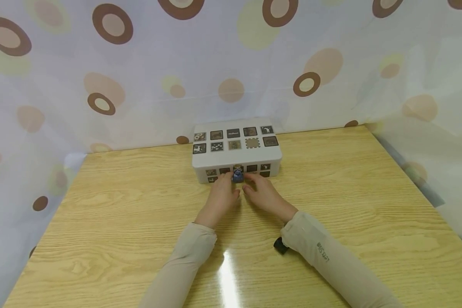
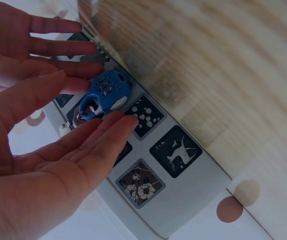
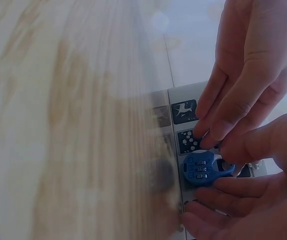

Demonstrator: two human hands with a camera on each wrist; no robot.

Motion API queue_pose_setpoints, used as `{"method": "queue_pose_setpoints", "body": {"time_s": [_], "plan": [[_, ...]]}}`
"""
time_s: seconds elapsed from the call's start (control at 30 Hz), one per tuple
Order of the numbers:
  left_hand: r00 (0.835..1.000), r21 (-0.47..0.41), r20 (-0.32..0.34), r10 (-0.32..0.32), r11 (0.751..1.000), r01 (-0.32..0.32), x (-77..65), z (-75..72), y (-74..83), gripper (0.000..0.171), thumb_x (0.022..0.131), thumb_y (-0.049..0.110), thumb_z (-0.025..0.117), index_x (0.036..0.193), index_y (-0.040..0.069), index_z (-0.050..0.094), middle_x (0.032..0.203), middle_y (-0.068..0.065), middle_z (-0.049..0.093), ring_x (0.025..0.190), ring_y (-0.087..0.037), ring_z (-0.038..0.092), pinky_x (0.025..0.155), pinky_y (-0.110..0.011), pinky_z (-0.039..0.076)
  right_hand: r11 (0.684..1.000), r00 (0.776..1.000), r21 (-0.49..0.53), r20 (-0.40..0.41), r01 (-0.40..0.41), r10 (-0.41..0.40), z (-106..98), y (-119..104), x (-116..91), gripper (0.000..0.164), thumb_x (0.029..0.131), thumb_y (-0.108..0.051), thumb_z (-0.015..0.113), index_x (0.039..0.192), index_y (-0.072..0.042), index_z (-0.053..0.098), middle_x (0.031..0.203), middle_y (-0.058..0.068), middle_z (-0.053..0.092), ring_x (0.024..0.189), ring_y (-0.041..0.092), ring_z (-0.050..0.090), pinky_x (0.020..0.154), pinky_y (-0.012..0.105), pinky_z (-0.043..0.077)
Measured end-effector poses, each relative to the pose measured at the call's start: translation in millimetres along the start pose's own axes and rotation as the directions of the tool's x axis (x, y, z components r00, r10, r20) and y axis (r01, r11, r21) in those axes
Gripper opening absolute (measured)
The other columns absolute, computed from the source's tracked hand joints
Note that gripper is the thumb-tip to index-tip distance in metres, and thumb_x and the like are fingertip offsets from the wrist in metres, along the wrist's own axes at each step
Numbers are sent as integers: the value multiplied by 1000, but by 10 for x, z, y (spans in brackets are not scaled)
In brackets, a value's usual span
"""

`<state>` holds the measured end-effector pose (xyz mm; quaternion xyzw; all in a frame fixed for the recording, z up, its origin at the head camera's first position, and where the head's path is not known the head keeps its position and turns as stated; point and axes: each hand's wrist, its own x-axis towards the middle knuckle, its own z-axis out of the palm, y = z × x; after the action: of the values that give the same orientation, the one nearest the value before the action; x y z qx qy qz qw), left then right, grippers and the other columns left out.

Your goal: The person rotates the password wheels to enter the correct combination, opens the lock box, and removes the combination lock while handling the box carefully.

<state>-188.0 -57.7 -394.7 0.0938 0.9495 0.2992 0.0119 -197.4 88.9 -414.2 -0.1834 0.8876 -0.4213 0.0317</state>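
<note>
A blue combination padlock (image 1: 237, 176) with three number dials hangs by its shackle at the front of a white box (image 1: 236, 161) printed with square pictures. My left hand (image 1: 220, 197) is just left of the padlock, its fingers extended against or close to the box front. My right hand (image 1: 267, 196) is on the other side, fingers loosely straight. In the left wrist view the padlock (image 2: 105, 92) sits between both hands, and neither grips it. The right wrist view shows the dials of the padlock (image 3: 201, 169) with right fingertips (image 3: 223, 185) near its edge; whether they touch it I cannot tell.
The box stands at the back of a wood-grain table (image 1: 138, 214), close to a white backdrop (image 1: 200, 51) with brown and beige circles. A small black object (image 1: 280, 246) shows by the right sleeve. Light glares on the table's front.
</note>
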Motion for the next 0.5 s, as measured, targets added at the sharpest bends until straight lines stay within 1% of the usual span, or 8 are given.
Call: {"method": "queue_pose_setpoints", "body": {"time_s": [0.17,0.37,0.5], "plan": [[1000,-1,25,-8,1000,8,6,-5,-9,49,87,3,67,129,-13,47,121,-29,55,115,-41,54,100,-45,42,1000,1000,8,4,4,-4,17,5,12,42,94,-4,55,131,14,47,131,31,51,120,43,50,101,49,40],[1000,-12,27,-1,1000,2,5,-6,-16,48,87,3,66,129,-13,47,121,-29,55,115,-41,53,100,-45,42,1000,1000,14,6,22,-22,29,10,24,41,93,-3,55,130,15,48,129,32,52,120,42,51,101,50,40],[1000,-10,20,8,1000,-8,5,-13,-13,48,87,2,66,128,-14,48,120,-29,56,114,-41,54,99,-45,43,1000,1000,25,10,16,-16,27,12,32,42,93,-3,55,130,15,47,130,31,52,121,42,50,103,49,39]]}}
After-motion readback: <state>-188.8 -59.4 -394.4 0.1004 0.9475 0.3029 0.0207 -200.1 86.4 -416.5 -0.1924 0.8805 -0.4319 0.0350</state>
